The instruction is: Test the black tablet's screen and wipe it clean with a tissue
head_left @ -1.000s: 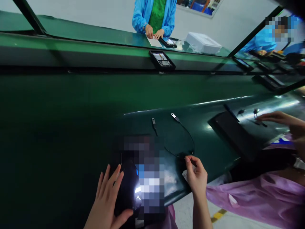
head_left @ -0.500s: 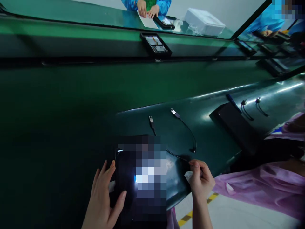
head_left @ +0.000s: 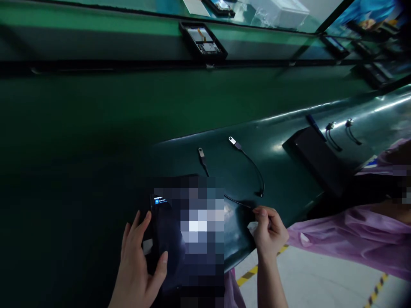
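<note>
My left hand (head_left: pixel 138 261) grips the left edge of a dark tablet (head_left: pixel 167 239) lying on the green bench, thumb on its lit screen, which is partly blurred out. My right hand (head_left: pixel 269 231) is closed in a pinch on the end of a thin black cable (head_left: pixel 237 202) that runs left toward the tablet. A second short cable (head_left: pixel 253 167) with a silver plug lies just beyond, and another silver-tipped plug (head_left: pixel 201 155) lies left of it.
A black flat device (head_left: pixel 317 158) and two more short cables (head_left: pixel 334 132) lie to the right, near a co-worker's pink sleeve (head_left: pixel 353 235). Open tablets in trays (head_left: pixel 202 40) sit on the far green conveyor. The floor with yellow-black tape shows at lower right.
The view has tilted down. My left hand closed round the tablet's edge. My right hand drew back slightly toward the bench edge with the cable end. The co-worker's hand left the far cables.
</note>
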Motion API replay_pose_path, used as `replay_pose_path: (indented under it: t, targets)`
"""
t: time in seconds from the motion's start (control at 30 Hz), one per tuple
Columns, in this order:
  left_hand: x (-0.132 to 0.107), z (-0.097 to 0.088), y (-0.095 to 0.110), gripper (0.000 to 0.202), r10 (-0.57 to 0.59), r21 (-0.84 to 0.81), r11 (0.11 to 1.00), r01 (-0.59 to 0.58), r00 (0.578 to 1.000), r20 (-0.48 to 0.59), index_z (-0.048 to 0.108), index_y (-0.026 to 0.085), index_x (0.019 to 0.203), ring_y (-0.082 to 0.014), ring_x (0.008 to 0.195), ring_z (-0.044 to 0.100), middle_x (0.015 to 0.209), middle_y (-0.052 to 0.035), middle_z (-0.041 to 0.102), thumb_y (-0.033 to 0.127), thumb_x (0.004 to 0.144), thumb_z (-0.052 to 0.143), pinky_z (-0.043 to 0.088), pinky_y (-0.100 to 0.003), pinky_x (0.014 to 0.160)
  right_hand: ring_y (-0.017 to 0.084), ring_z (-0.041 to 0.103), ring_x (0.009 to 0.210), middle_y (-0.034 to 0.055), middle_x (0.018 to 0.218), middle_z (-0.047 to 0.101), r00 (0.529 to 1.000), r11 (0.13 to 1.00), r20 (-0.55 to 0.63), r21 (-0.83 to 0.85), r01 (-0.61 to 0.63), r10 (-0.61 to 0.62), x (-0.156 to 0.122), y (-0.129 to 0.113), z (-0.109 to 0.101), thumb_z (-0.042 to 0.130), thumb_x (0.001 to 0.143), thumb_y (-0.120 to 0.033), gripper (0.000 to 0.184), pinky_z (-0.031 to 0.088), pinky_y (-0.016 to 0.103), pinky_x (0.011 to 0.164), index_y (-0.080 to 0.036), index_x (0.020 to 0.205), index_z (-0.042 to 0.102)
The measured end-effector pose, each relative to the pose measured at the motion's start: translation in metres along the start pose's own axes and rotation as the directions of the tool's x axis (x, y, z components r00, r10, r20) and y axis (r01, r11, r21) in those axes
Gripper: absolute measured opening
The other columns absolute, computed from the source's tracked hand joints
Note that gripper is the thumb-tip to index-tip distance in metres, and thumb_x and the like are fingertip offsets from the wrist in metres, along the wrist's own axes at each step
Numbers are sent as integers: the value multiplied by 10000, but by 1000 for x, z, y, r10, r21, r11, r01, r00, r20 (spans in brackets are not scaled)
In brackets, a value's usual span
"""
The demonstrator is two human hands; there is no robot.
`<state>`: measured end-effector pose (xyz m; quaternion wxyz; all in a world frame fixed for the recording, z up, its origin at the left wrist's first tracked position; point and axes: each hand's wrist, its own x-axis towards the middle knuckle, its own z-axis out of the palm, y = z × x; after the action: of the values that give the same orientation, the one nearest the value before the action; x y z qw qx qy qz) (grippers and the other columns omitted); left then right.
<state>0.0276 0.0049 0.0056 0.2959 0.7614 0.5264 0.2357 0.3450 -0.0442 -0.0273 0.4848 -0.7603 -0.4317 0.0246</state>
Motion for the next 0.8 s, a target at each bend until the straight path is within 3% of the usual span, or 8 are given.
replay_pose_path:
  t: [0.17,0.37,0.6,0.8]
  targets:
    - [3,4,5,682,51,62,997,-49,998,-37,138,162,1575,-386,1485,241,1536,-221,339,305,1007,486,262,-745,1134,132,583,708,36,784,623,1000,1000,-3,10,22,-22,1,-2,0,564,1007,-304,270,430,213,634,-151,794,629]
    - [14,11,17,781,44,70,997,-39,997,-61,108,115,1562,-437,1477,209,1491,-280,323,394,976,543,203,-806,1100,135,589,707,43,783,624,1000,1000,0,9,23,-23,1,-2,-1,565,1011,-306,277,438,214,632,-145,797,637]
    - [21,12,25,782,-120,-46,992,117,991,-61,77,272,1573,-397,1503,173,1543,-187,253,432,972,552,185,-737,1156,142,597,715,44,772,624,1000,1000,-1,11,29,-29,3,-1,0,564,1014,-327,309,448,219,637,-148,773,637]
    - [19,17,19,804,-154,-70,987,146,979,-135,109,320,1567,-436,1453,280,1513,-171,271,461,940,593,265,-795,1089,136,596,706,37,780,624,999,999,6,24,40,-40,2,-1,0,565,1013,-299,279,443,220,627,-152,788,640]
